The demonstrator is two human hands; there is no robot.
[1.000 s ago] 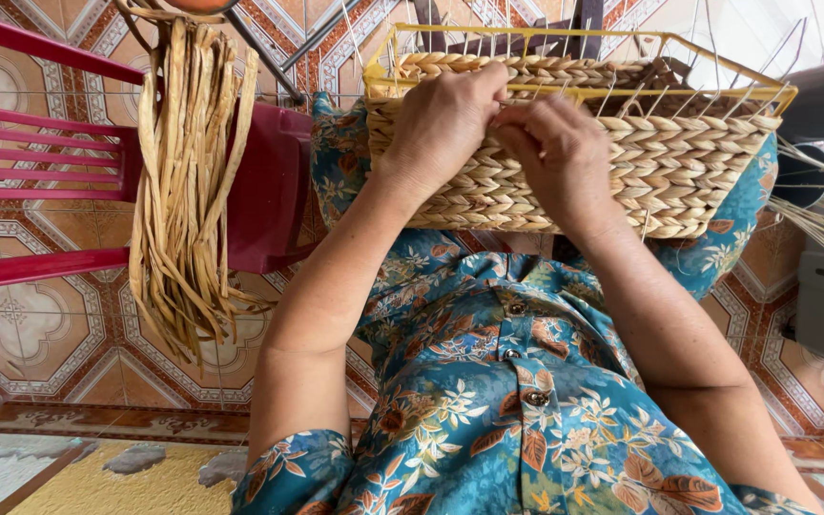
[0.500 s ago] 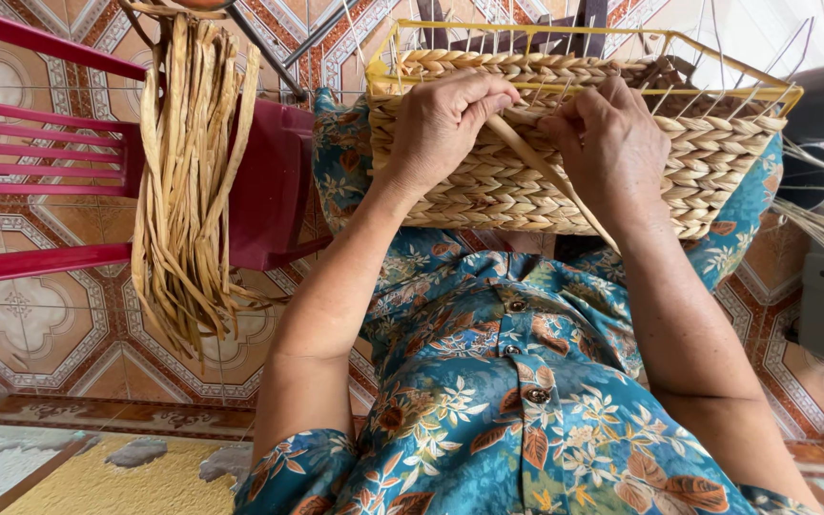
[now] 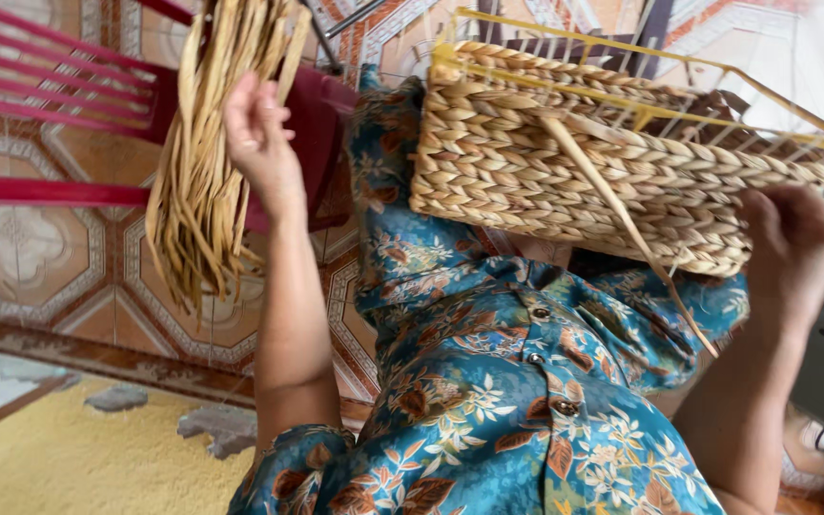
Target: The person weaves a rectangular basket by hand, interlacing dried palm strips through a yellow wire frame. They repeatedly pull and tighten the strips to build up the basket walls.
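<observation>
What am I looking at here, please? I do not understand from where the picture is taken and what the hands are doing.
There is no machine here: a person works with two bare hands. The single picture comes from a camera worn on that person's head, looking down, so you see the person's own arms and blue flowered shirt from above.

On the lap rests a half-woven basket of pale braided fibre, built around a yellow wire frame. One loose strand hangs out of the weave.

The right hand rests against the basket's right end. The left hand is raised against a bundle of dry straw-coloured strips, which hangs over a red plastic chair; its fingers touch the strips, but a firm grip cannot be confirmed.

Below is a patterned tile floor and a yellow mat.
</observation>
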